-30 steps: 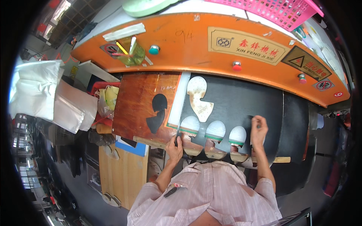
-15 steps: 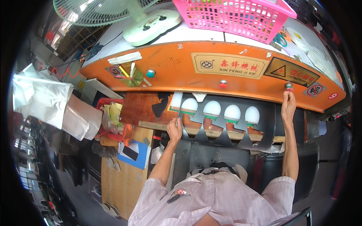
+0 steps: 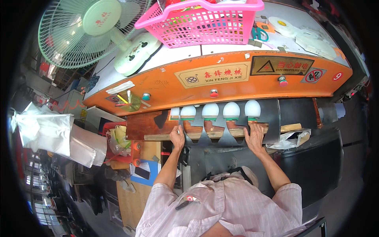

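A black sheet [image 3: 269, 123] with a scalloped row of cut-outs lies over the wooden work surface [image 3: 136, 123] under the orange machine beam. Several white rounded pieces [image 3: 231, 109] with green lower edges stand in a row along its far side. At the sheet's left end, my left hand [image 3: 177, 137] is closed on the narrow edge strip. Below the rightmost white piece, my right hand [image 3: 254, 136] rests on the near part of the sheet with its fingers spread. What lies beneath its fingertips is hidden.
The orange beam [image 3: 158, 94] crosses ahead, with a red button [image 3: 213, 93], a red-topped knob [image 3: 282, 81] and a green button [image 3: 146, 96]. A pink basket [image 3: 205, 27] and green fan [image 3: 100, 17] stand on top. A phone [image 3: 142, 172] lies left on a blue board.
My right hand has left the red-topped knob on the beam and come down to the black sheet. My left hand stays at the sheet's left end. The whole view has shifted.
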Demonstrator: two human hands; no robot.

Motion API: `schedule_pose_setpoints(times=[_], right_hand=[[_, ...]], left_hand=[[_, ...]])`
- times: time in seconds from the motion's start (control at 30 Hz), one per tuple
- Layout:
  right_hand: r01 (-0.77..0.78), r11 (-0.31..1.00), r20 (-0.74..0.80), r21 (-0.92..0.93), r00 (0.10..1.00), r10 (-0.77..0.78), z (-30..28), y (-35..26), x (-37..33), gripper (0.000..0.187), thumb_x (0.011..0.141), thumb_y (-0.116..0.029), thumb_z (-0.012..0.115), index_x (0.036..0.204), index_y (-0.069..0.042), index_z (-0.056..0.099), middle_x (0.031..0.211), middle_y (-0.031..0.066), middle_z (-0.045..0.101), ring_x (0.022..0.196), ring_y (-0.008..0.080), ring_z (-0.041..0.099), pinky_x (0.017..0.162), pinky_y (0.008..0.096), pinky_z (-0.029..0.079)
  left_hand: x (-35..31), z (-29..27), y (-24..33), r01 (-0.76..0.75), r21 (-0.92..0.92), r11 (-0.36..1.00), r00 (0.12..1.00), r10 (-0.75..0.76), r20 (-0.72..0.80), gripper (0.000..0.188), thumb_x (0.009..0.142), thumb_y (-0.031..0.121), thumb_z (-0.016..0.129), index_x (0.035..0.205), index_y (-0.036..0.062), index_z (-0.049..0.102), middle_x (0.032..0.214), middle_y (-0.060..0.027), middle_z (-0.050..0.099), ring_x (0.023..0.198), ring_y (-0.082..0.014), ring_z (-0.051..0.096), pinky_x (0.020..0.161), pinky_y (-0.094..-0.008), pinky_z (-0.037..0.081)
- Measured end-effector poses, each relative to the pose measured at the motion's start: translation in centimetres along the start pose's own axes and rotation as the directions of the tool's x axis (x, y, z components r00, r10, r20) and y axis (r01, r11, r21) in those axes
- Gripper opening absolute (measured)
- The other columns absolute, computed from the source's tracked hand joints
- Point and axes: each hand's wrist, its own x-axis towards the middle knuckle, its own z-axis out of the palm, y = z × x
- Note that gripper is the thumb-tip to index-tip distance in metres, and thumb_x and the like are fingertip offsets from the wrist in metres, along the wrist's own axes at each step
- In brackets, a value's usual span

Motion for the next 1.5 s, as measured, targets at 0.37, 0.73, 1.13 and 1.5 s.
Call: schedule_pose_setpoints(times=[0.37, 0.73, 1.13, 1.5], right_hand=[[-0.153, 0.982, 0.080, 0.112, 0.986, 0.144, 0.0, 0.2, -2.2, 0.023, 0.095, -0.016, 0.067, 0.112, -0.001, 0.072, 0.100, 0.0188, 0.072, 0.099, 0.0387, 0.066, 0.092, 0.0487, 0.047], [0.048, 0.990, 0.084, 0.134, 0.995, -0.059, 4.5, -13.5, -2.2, 0.078, 0.078, -0.033, 0.086, 0.141, 0.002, 0.055, 0.145, 0.0256, 0.052, 0.134, 0.0439, 0.048, 0.111, 0.0558, 0.039], [-0.256, 0.617, 0.384, 0.744, 0.920, -0.081, 8.1, -17.1, -3.6, 0.064, 0.070, -0.017, 0.090, 0.128, 0.000, 0.068, 0.130, 0.0185, 0.061, 0.123, 0.0327, 0.057, 0.106, 0.0453, 0.046], [0.032, 0.891, 0.321, 0.454, 0.926, -0.197, 2.4, -10.6, -5.6, 0.062, 0.067, -0.011, 0.089, 0.125, -0.003, 0.069, 0.129, 0.0138, 0.060, 0.123, 0.0362, 0.054, 0.104, 0.0480, 0.046]], left_hand=[[-2.1, -1.2, -1.2, 0.020, -0.007, 1.000, 0.999, -0.019, 0.038, 0.036, 0.104, 0.032, 0.058, 0.097, -0.0015, 0.070, 0.085, -0.0268, 0.069, 0.082, -0.0457, 0.069, 0.074, -0.0518, 0.050], [-6.5, -4.0, 1.0, -0.292, -0.052, 0.955, 0.948, 0.296, 0.113, 0.059, 0.103, 0.026, 0.052, 0.156, -0.0012, 0.043, 0.158, -0.0262, 0.043, 0.147, -0.0443, 0.038, 0.122, -0.0527, 0.028], [-13.3, -5.0, 1.0, -0.195, 0.181, 0.964, 0.917, 0.114, 0.381, 0.069, 0.108, 0.045, 0.042, 0.157, -0.0040, 0.040, 0.165, -0.0258, 0.035, 0.156, -0.0447, 0.025, 0.127, -0.0566, 0.016], [-15.1, -6.0, 2.0, -0.214, 0.211, 0.954, 0.955, 0.158, 0.252, 0.055, 0.092, 0.018, 0.068, 0.142, -0.0027, 0.055, 0.146, -0.0217, 0.054, 0.140, -0.0406, 0.044, 0.117, -0.0521, 0.030]])
